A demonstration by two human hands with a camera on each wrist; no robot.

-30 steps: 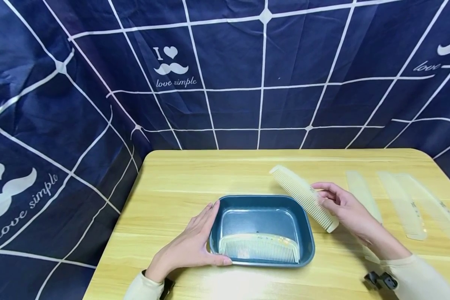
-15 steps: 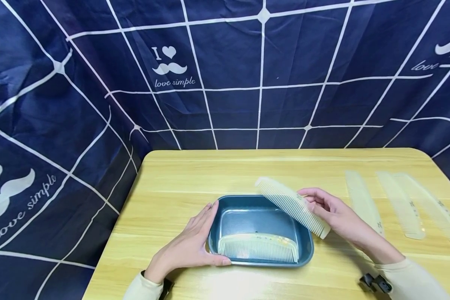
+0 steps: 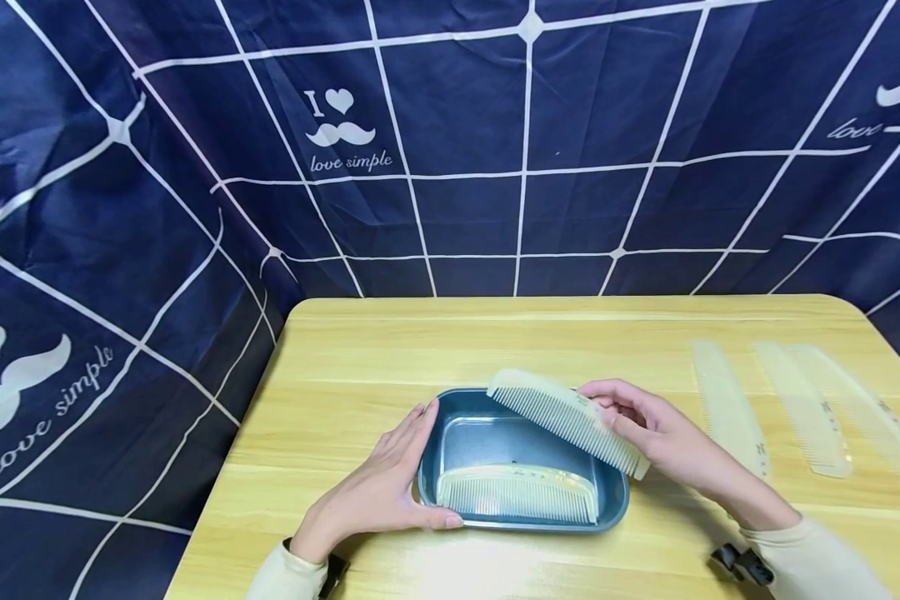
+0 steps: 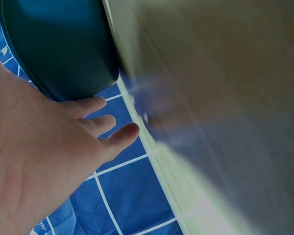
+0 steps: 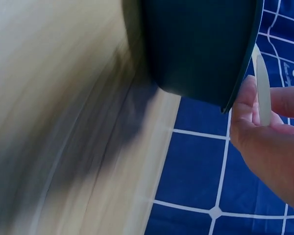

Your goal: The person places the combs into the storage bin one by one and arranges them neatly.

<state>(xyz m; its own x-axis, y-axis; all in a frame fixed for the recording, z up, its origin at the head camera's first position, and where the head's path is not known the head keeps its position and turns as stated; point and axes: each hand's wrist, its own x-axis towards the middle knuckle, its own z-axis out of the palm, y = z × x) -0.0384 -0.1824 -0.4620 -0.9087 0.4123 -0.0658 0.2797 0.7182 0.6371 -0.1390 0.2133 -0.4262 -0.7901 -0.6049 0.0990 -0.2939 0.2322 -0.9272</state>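
A blue-green plastic tray [image 3: 487, 437] stands on the table with one pale, translucent comb [image 3: 517, 492] lying along its near side. My left hand [image 3: 386, 483] rests against the tray's left end, thumb on the near rim and straight fingers along the side; the left wrist view shows this hand [image 4: 54, 142] beside the dark tray wall [image 4: 63, 54]. Between thumb and fingers my right hand [image 3: 663, 425] pinches a second comb [image 3: 562, 412], held slanting over the tray's back right part, teeth facing down and left. Edge-on, that comb [image 5: 263, 93] shows in the right wrist view.
Three more pale combs lie on the right of the wooden table [image 3: 390, 342]: one comb [image 3: 727, 408] beside my right forearm, another comb [image 3: 802, 408] past it, and the farthest comb [image 3: 862, 408]. Dark blue cloth [image 3: 457, 217] with white lines hangs behind the table.
My right hand has carried its comb left from beside the tray to over it, and the comb has tilted flatter. The left hand and the tray have stayed in place.
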